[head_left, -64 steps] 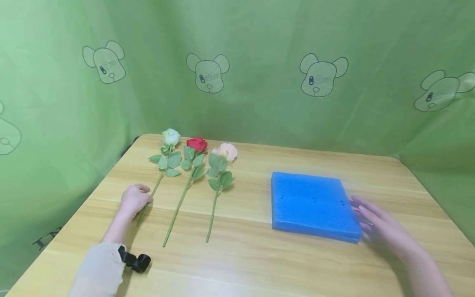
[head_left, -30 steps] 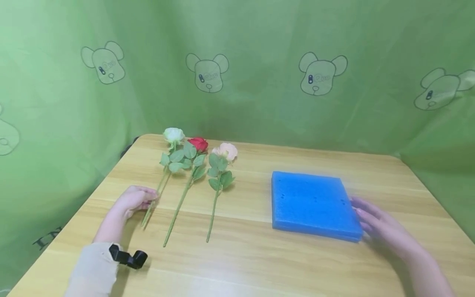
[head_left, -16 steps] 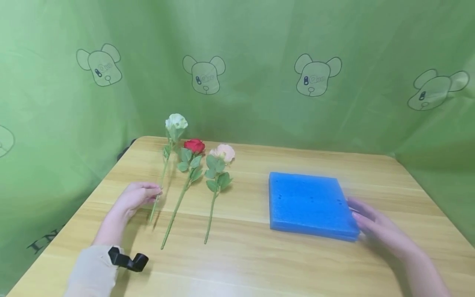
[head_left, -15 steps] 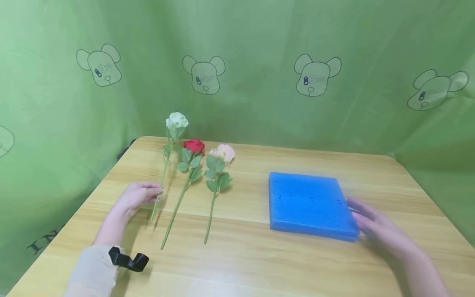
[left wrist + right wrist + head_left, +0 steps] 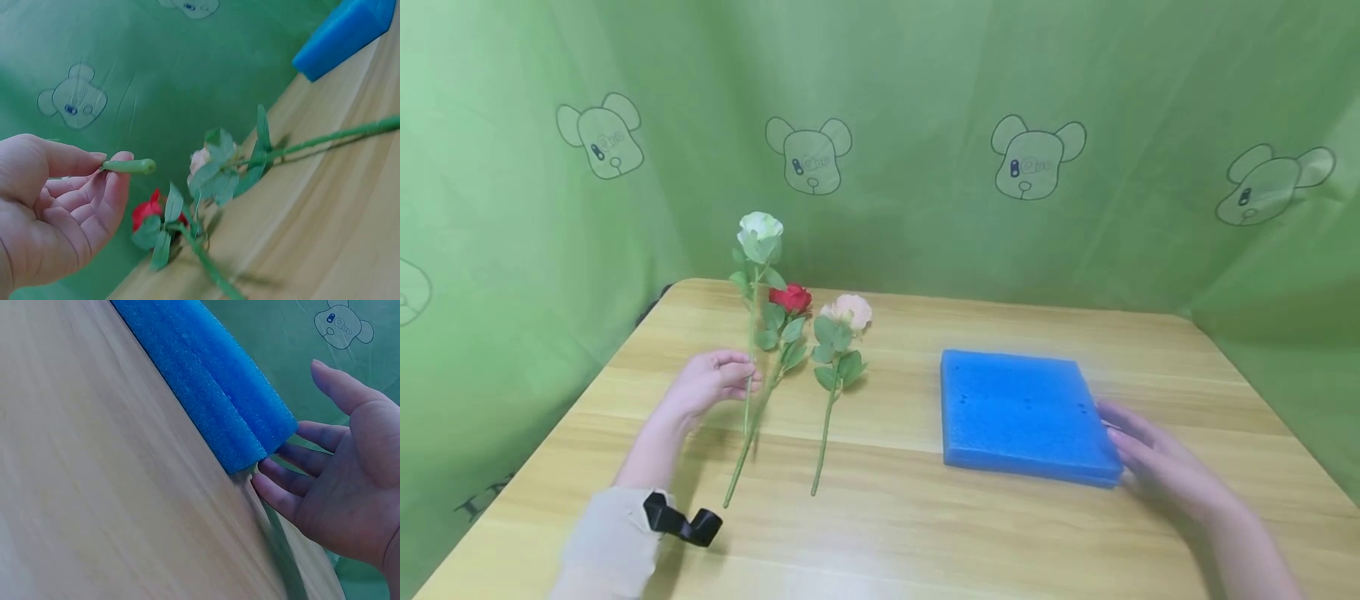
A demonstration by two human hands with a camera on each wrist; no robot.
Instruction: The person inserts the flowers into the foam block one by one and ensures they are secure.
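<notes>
My left hand (image 5: 713, 385) pinches the green stem of a white rose (image 5: 761, 236) between thumb and fingers. The rose stands nearly upright, its bloom above the table's back edge in the head view. In the left wrist view the cut end of its stem (image 5: 131, 166) points at the camera. A red rose (image 5: 791, 298) lies just behind it, partly covered by the held stem. To its right lies a pink rose (image 5: 851, 312). At the right, my right hand (image 5: 356, 456) touches the side of a blue foam block (image 5: 206, 381) with extended fingers, the thumb raised apart.
The wooden table (image 5: 880, 533) carries the roses on its left half and the foam block on its right. Small dark holes dot the block's top. Behind hangs a green curtain (image 5: 917, 217) printed with bear heads. A black wrist mount (image 5: 683, 520) sits on the left sleeve.
My left hand has taken up the white rose from the table, tilted it upright and moved it right toward the red rose. The right hand stays at the foam block's side.
</notes>
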